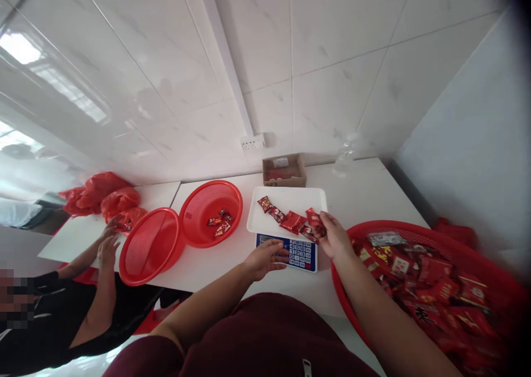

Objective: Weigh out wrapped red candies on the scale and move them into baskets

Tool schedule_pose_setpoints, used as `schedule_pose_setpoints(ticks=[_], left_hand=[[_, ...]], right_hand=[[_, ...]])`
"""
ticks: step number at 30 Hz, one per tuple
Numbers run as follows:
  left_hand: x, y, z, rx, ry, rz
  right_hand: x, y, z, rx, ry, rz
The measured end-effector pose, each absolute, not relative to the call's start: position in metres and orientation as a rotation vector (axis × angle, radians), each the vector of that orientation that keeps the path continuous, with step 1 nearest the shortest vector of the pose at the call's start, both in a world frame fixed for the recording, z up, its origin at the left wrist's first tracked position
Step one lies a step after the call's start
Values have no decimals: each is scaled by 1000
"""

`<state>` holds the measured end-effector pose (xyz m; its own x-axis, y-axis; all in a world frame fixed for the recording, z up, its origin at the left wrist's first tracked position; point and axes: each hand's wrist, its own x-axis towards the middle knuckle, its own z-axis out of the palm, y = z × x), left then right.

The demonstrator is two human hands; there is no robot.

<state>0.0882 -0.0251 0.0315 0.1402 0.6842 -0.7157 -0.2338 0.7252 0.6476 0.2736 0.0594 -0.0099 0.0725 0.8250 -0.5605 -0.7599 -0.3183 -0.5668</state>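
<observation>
A digital scale with a blue keypad (pixel 301 254) stands on the table in front of me, topped by a white weighing tray (pixel 286 197). Several small red snack packets (pixel 292 221) lie in a row along the tray's near side. My right hand (pixel 334 236) is closed on a red packet (pixel 314 218) at the tray's right corner; its fingers partly cover another packet there. Over the scale's keypad hovers my left hand (pixel 267 258), its fingers stretched out and holding nothing; it hides part of the display and keys.
On my right a big red basket (pixel 342 288) is heaped with red packets. Leftward stand a red basket (pixel 191 200) with several packets and another red basket (pixel 128 275). Behind the tray are a cardboard box (pixel 286 181) and a clear bottle (pixel 345 156). A co-worker (pixel 99 305) handles red bags (pixel 118 200).
</observation>
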Motion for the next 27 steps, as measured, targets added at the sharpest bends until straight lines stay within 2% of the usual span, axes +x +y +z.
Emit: schedule_pose_setpoints(ticks=[5,8,13,20,27], left_hand=[[83,-42,39,581,1030,571],[77,-48,31,707,1011,410],[56,-55,19,802,989,264],[19,-64,31,857,937,196],[-25,-80,24,720,1004,281]], right_hand=[[252,3,6,-1274,-1012,1579],[236,-29,10,-1319,-1284,1533],[218,-63,10,-1327,-1174,1582],[192,-99,20,-1353,-733,1754],[154,-128,19,-1375,-510,1665]])
